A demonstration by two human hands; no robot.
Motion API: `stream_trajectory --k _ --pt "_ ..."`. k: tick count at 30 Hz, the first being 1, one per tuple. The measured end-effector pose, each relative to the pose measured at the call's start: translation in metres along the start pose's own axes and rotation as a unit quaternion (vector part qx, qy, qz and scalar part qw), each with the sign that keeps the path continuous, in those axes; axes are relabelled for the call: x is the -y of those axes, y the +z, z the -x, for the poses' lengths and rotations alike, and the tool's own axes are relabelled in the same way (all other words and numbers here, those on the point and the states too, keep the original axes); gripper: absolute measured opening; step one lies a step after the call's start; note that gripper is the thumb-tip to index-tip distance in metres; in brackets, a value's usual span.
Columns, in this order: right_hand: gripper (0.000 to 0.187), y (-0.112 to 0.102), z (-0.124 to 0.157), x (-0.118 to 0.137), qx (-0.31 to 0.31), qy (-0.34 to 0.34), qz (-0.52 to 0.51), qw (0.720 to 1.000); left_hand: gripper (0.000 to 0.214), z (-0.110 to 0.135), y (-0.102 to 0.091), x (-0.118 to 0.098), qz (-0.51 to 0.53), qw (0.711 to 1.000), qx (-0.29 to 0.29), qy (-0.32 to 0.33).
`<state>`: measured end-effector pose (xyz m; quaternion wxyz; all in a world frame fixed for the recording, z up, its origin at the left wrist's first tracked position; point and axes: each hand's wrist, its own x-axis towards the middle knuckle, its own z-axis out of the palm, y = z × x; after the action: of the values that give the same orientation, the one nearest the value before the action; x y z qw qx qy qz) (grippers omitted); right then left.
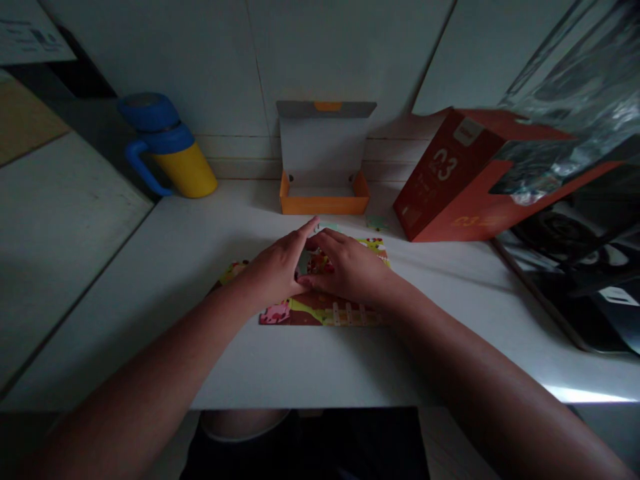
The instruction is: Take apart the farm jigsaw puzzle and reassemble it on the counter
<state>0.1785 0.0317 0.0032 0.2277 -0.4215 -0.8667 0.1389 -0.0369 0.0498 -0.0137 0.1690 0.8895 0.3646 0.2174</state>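
Note:
A colourful picture puzzle (305, 315) lies flat on the white tabletop, showing a pink patch, yellow-green ground and a pale fence. My left hand (280, 268) rests over its left part, index finger stretched forward and thumb apart. From the other side my right hand (353, 263) arches over the middle, fingers bent and thumb set apart from them. Through the gap between the thumbs and fingers part of the picture shows, with a small pale green patch. The two hands touch near the thumb tips. What lies under the palms is hidden.
An orange box (324, 205) with its lid raised stands behind the puzzle. Near it lies a small green piece (376, 223). A blue and yellow jug (186, 167) stands at the back left, a large red box (450, 193) at the right. The table's front edge is close below.

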Motion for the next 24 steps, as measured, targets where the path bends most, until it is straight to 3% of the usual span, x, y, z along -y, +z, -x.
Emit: stream_trajectory --k 3,8,13,17,20,24 --pt "0.058 -0.005 0.002 -0.002 -0.012 -0.018 0.013 1.0 0.111 0.0 0.0 0.002 0.003 1.0 -0.008 0.018" --pt "0.05 -0.026 0.007 -0.017 -0.037 -0.038 0.013 0.998 0.106 -0.002 0.0 0.005 0.004 1.0 -0.001 -0.026" --pt "0.048 -0.042 0.011 -0.041 -0.041 0.021 -0.018 0.999 0.08 -0.003 0.003 0.011 -0.014 1.0 0.005 -0.024" --pt "0.05 -0.037 0.011 -0.044 -0.024 0.075 -0.1 0.992 0.069 -0.003 0.003 0.012 -0.018 1.0 0.006 -0.009" --pt "0.037 -0.025 0.01 -0.039 -0.018 0.088 -0.151 0.985 0.059 -0.004 0.003 0.011 -0.029 1.0 0.01 -0.004" --pt "0.026 -0.017 0.007 -0.048 -0.064 0.094 -0.186 0.976 0.056 -0.004 0.002 0.011 -0.03 0.999 0.014 0.005"
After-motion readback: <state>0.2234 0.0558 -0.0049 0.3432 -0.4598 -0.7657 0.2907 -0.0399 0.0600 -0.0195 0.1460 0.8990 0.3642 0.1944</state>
